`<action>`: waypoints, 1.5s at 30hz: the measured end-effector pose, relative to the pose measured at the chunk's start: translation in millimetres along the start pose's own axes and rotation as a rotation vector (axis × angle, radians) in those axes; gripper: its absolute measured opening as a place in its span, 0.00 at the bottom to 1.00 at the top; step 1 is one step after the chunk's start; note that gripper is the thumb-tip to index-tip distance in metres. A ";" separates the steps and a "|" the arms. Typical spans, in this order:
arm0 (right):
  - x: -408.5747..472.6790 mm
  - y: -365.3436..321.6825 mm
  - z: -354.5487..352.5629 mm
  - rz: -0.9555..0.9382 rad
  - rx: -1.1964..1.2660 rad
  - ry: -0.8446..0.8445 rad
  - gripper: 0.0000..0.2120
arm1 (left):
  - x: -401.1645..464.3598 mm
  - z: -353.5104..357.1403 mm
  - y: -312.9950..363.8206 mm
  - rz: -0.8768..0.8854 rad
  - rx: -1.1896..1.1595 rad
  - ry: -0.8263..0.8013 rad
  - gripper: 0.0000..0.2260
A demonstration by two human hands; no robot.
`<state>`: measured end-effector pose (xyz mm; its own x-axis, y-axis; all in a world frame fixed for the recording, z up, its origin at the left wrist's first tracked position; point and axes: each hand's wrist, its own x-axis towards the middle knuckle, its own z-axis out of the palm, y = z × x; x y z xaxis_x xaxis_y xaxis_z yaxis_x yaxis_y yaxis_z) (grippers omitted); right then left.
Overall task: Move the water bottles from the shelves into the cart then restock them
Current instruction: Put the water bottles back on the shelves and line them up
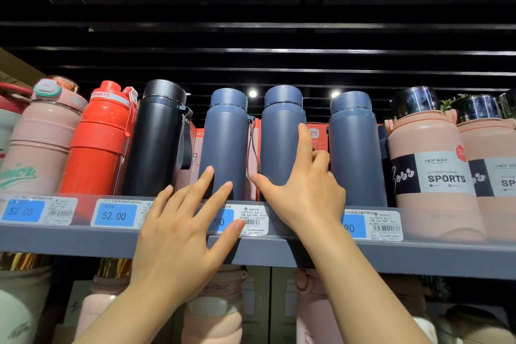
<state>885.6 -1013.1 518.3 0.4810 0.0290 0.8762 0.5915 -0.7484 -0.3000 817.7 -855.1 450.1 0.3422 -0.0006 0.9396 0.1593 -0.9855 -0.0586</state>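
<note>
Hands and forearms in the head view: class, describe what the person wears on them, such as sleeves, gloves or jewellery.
Left hand and right hand are both bare: no gloves, rings, watch or bracelets show. The forearms are uncovered too, with no sleeve in view. Fingernails look short and unpainted.

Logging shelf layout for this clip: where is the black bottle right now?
In the head view, the black bottle stands upright left of centre on the upper shelf, between the red bottle and the leftmost blue bottle.
</note>
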 end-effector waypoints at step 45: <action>0.2 -13.9 0.9 0.068 -0.009 -0.068 0.49 | -0.4 3.0 0.7 0.013 -0.026 0.100 0.26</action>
<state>878.1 -1002.1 522.3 0.5629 0.0225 0.8262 0.5501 -0.7562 -0.3542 820.4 -855.3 448.7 0.2500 -0.0289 0.9678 0.1313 -0.9893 -0.0635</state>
